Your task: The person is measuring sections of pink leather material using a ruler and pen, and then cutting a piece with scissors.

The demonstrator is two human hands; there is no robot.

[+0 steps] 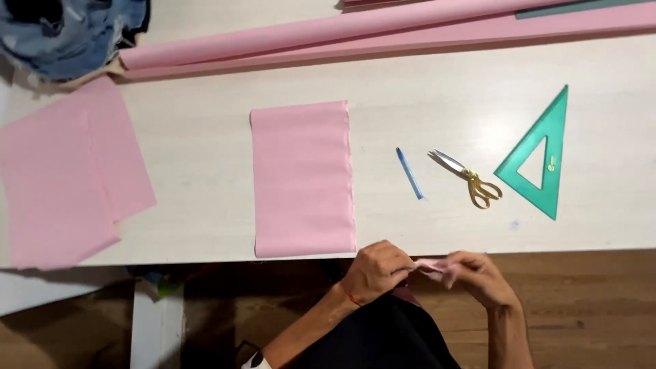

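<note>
Head camera looks down on my left hand (pixel 374 270) and right hand (pixel 478 275), both pinched shut on a small pink fabric scrap (pixel 429 266) stretched between them just off the near edge of the white table (pixel 205 143). Just beyond my left hand a pink fabric rectangle (pixel 303 179) lies flat. Farther right lie a blue marker (pixel 409 173), gold-handled scissors (pixel 467 178) and a green set square (pixel 540 156).

Left hand (pixel 374 270) and right hand (pixel 477 275), fingers curled in a pinch, fingertips meeting between them; forearms angled inward.
</note>
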